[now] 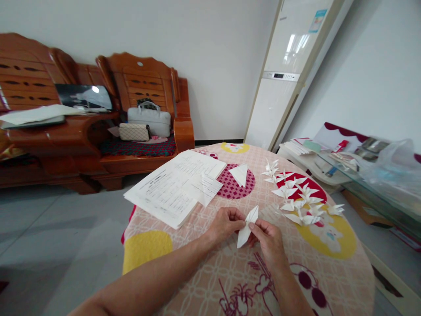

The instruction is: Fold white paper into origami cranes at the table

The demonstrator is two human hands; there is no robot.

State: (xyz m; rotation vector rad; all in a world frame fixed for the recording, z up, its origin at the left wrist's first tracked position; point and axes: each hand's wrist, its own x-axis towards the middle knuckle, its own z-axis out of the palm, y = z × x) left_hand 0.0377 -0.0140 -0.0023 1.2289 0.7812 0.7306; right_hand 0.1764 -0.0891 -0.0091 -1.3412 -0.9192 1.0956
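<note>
A folded white paper (245, 234), long and diamond-shaped with pointed ends, is held between both hands above the table. My left hand (226, 224) pinches its left side near the middle, fingers curled. From the right, my right hand (268, 237) grips the same paper with thumb on top; some fingertips are hidden beneath it. Several finished white paper cranes (304, 193) sit in a group to the right. Beyond my hands lies a folded paper triangle (240, 174). A small square of paper (210, 189) rests on the edge of a stack of printed sheets (174, 184) at left.
A patterned cloth covers the round table (197, 281). Wooden chairs (141, 79) with bags (149, 120) stand at the back left, a tall white air conditioner (279, 79) behind. At right, a glass-topped stand (371, 184) carries papers and a plastic bag (397, 164).
</note>
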